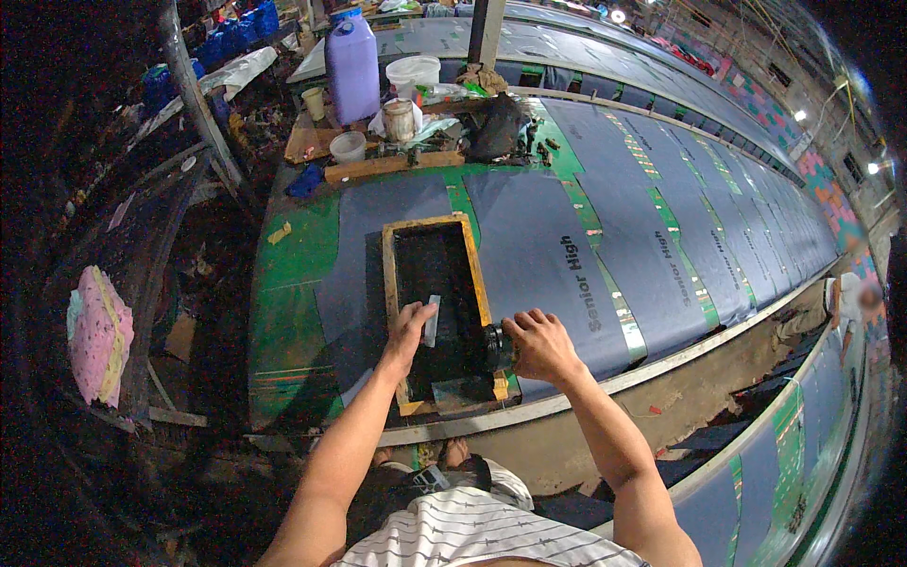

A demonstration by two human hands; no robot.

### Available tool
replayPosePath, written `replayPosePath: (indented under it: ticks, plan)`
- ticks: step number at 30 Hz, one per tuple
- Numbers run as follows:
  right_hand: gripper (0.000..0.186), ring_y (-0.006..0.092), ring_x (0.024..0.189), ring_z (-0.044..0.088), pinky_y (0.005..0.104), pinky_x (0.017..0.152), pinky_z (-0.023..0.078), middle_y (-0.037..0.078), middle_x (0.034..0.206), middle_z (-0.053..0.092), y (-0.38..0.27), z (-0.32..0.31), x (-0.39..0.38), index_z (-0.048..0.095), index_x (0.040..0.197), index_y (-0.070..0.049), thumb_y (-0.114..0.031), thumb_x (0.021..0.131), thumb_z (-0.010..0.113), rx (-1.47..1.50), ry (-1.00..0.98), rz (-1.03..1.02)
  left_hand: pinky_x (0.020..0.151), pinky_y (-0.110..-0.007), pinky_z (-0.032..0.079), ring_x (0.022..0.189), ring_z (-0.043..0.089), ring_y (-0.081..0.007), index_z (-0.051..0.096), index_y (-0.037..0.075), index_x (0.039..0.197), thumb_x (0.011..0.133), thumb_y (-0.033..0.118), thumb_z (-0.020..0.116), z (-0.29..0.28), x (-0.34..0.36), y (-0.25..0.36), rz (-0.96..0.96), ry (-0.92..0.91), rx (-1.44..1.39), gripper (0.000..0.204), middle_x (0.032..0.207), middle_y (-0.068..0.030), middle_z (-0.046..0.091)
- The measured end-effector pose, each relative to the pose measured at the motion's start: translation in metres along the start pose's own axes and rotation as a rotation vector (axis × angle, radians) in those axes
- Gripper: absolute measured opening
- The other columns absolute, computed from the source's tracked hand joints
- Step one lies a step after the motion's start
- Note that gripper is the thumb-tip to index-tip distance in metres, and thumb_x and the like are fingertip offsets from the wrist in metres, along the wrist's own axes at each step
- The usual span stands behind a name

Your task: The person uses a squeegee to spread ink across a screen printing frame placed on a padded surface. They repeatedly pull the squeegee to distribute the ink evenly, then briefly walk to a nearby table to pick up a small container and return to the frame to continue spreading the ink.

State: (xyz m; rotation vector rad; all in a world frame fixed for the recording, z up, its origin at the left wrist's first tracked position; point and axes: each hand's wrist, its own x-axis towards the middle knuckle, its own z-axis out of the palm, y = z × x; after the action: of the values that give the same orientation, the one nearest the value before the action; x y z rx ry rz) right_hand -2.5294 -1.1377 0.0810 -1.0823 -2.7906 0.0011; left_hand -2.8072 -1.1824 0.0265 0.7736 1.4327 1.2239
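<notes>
A printing screen (480, 274) with a yellowish wooden frame and dark mesh lies on the blue-grey fabric at the table's near side. My left hand (409, 333) is over the screen's left side, fingers closed on a pale flat strip (432, 321). At the frame's right edge, my right hand (545, 346) is closed around a dark rounded object (497, 349); its kind is hard to make out. Blue-grey fabric panels (543, 236) lie in a row along the green table (283, 326), several bearing dark print.
At the table's far left stand a purple jug (351, 71), a white tub (413, 72), a stained can (398, 121) and a clear cup (348, 146), behind a wooden bar (395, 166). A post (486, 33) rises behind. Another person (841, 298) is at the far right.
</notes>
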Motion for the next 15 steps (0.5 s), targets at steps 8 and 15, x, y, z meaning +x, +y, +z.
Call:
replayPosePath:
  ticks: [8, 15]
  plan:
    - [0.089, 0.0353, 0.117, 0.057, 0.0460, 0.099, 0.051, 0.012, 0.124, 0.061, 0.017, 0.018, -0.021, 0.053, 0.137, -0.007, -0.027, 0.059, 0.090, 0.179, 0.023, 0.075, 0.107, -0.039, 0.040, 0.124, 0.056, -0.0281, 0.044, 0.005, 0.154, 0.085, 0.051, 0.061, -0.005, -0.011, 0.008, 0.010, -0.184, 0.289, 0.084, 0.134, -0.0141, 0.062]
    - [0.098, 0.0411, 0.116, 0.055, 0.0466, 0.102, 0.049, 0.017, 0.128, 0.060, 0.017, 0.028, -0.031, 0.050, 0.140, -0.003, -0.021, 0.053, 0.092, 0.320, 0.105, 0.114, 0.113, -0.040, 0.041, 0.131, 0.056, -0.0349, 0.023, -0.002, 0.161, 0.079, 0.041, 0.075, -0.001, -0.028, 0.037, 0.192, -0.667, 0.771, 0.106, 0.141, -0.0267, 0.056]
